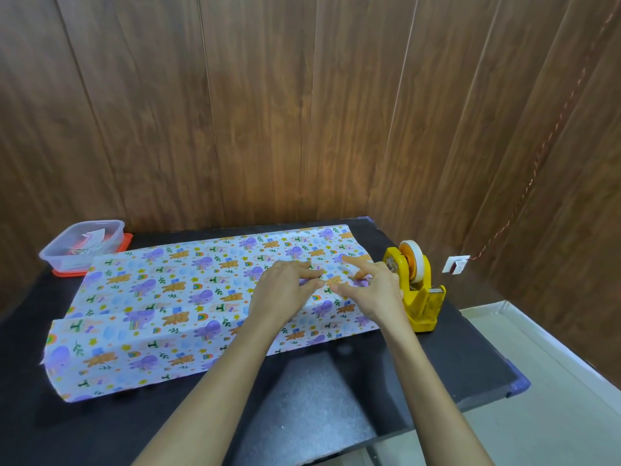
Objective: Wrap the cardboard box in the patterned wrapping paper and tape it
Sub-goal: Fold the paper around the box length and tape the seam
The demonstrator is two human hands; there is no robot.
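L hand (pixel 285 288) pinches wrapping paper (pixel 161 297); R hand (pixel 373 290) thumb on it, index out, grip unclear

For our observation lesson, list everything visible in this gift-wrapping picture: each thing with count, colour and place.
wrapping paper: one sheet, white with purple, orange and blue prints, folded over a long shape mid-table.
tape dispenser: one, yellow, at the paper's right end, holding a white tape roll.
container: one, clear plastic, far left corner, on an orange-red lid.
table: one, black, under everything.
wall: brown wood panels, behind.
wall fitting: one, white, right wall, with a twisted red wire.
left hand: one, fingertips on the paper's top.
right hand: one, beside it, index finger stretched out.
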